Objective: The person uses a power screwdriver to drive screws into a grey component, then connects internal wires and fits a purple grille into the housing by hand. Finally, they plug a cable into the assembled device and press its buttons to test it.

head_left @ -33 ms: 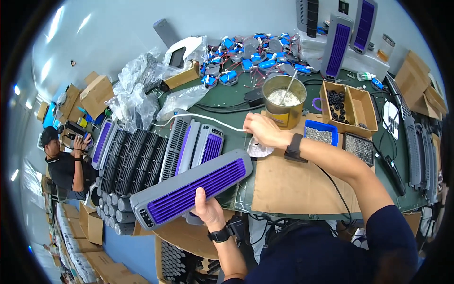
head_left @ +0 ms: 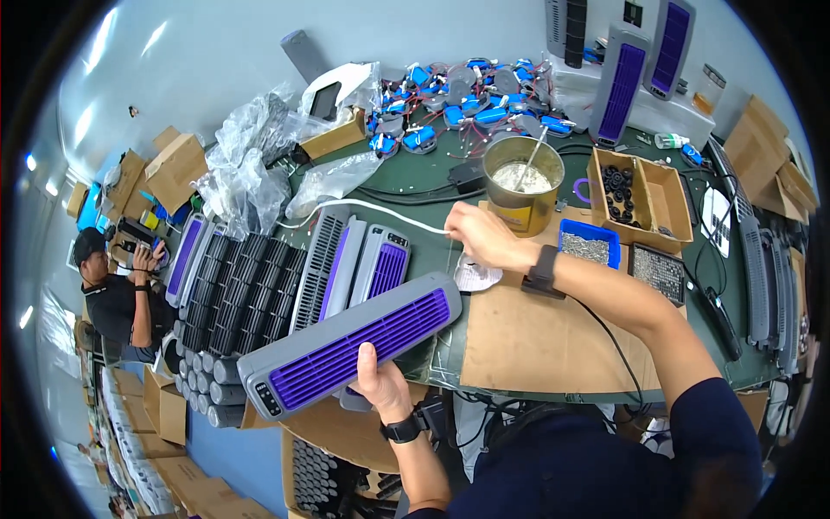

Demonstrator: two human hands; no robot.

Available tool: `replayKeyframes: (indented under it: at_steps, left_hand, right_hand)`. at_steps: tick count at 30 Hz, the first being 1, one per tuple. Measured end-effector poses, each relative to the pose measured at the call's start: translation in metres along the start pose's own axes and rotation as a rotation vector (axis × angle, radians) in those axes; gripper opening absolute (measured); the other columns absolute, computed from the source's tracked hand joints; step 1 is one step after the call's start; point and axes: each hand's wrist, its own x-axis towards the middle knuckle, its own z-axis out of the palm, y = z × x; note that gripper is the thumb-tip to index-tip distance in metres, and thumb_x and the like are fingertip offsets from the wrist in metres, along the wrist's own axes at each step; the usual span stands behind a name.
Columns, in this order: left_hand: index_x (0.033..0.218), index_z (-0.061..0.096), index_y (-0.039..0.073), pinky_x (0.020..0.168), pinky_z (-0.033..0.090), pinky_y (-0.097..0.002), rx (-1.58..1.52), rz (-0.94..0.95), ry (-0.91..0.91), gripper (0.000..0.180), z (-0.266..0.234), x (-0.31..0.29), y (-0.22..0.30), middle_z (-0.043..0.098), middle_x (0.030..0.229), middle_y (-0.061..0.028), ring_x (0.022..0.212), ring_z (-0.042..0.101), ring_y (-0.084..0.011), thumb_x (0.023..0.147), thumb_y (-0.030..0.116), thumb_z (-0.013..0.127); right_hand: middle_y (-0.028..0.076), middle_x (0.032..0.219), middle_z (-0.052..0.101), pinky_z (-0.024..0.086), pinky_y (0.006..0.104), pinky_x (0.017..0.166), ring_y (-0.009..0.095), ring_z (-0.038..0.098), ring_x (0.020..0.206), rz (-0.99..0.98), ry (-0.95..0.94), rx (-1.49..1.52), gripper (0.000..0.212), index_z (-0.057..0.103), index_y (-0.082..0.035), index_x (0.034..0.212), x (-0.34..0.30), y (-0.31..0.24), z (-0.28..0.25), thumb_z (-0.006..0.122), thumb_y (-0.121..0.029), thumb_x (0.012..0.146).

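Note:
My left hand [head_left: 381,390] grips the near edge of a long grey housing with a purple grille [head_left: 350,355], held tilted over the table's front edge. My right hand [head_left: 481,238] pinches the end of a thin white cable [head_left: 363,206] that runs left across the green table. Just below that hand a small round white pad [head_left: 477,278] lies on a brown cardboard sheet [head_left: 553,346]. A gold tin [head_left: 520,186] of white paste with a stick in it stands right behind my right hand.
More grey and purple housings [head_left: 363,264] and black finned parts [head_left: 246,290] lie in rows to the left. A cardboard box of black rings [head_left: 638,195], a blue tray of screws [head_left: 588,246] and blue battery packs [head_left: 467,104] sit behind. Another person [head_left: 112,298] stands far left.

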Motion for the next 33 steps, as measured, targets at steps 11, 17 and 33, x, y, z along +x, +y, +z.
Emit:
replayKeyframes:
  at_steps: [11, 17, 33]
  left_hand:
    - [0.122, 0.056, 0.000, 0.099, 0.048, -0.0376, -0.042, -0.025, 0.062, 0.041, -0.008, 0.001, -0.010, 0.063, 0.116, -0.0099, 0.106, 0.061, -0.0201, 0.086, 0.017, 0.067]
    - [0.122, 0.056, 0.000, 0.099, 0.049, -0.0370, -0.031, -0.011, 0.063, 0.041, -0.005, 0.003, -0.013, 0.063, 0.116, -0.0099, 0.106, 0.062, -0.0203, 0.086, 0.017, 0.066]
    - [0.137, 0.045, 0.007, 0.106, 0.039, -0.0372, -0.092, -0.012, 0.034, 0.063, -0.007, 0.001, -0.012, 0.052, 0.128, -0.0060, 0.118, 0.052, -0.0199, 0.080, -0.007, 0.067]
  right_hand:
    - [0.008, 0.081, 0.065, 0.053, 0.0257, 0.065, 0.011, 0.062, 0.070, 0.235, -0.128, 1.219, 0.004, 0.058, 0.003, 0.089, -0.003, -0.042, -0.009, 0.062, 0.004, 0.090]
    - [0.006, 0.082, 0.063, 0.050, 0.0246, 0.066, 0.009, 0.059, 0.072, 0.172, -0.137, 0.971, 0.005, 0.056, 0.001, 0.090, 0.000, -0.042, -0.011, 0.061, 0.004, 0.091]
    - [0.003, 0.088, 0.063, 0.048, 0.0240, 0.072, 0.008, 0.058, 0.081, 0.082, -0.060, 0.931, 0.006, 0.063, 0.000, 0.092, -0.011, -0.044, 0.001, 0.061, -0.006, 0.092]
